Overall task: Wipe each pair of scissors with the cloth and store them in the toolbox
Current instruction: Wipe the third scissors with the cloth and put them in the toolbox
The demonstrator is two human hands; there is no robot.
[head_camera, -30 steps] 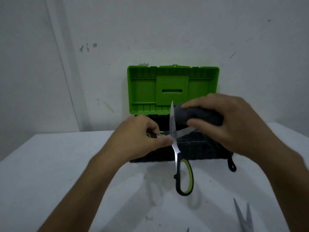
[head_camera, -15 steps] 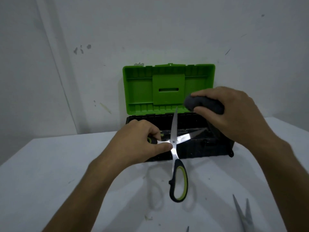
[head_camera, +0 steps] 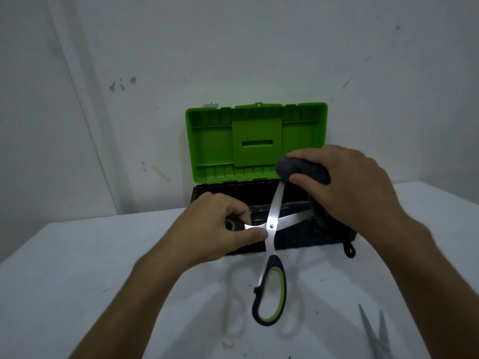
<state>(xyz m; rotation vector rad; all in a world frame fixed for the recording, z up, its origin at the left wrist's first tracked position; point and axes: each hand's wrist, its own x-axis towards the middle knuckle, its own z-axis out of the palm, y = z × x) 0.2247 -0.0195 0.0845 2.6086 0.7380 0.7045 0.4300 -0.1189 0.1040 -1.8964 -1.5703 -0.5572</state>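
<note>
A pair of scissors [head_camera: 272,260] with black and green handles is spread wide open above the white table. My left hand [head_camera: 220,229] grips one handle, thumb near the pivot screw. The other handle hangs down toward me. My right hand [head_camera: 344,187] grips a dark grey cloth [head_camera: 303,171] wrapped over the tip of the upward-pointing blade. The second blade points right, its tip hidden behind my right hand. Behind the scissors the toolbox [head_camera: 334,239] stands open, with a black base and a raised green lid [head_camera: 215,143].
A second pair of scissors [head_camera: 375,332] lies on the white table [head_camera: 77,268] at the bottom right, blades open and pointing away from me. The toolbox stands against a white wall. A black latch [head_camera: 349,249] hangs at the box's right front corner.
My right hand has slid the cloth up the upright blade to its tip. The scissors have tilted a little, the free handle swinging lower.
</note>
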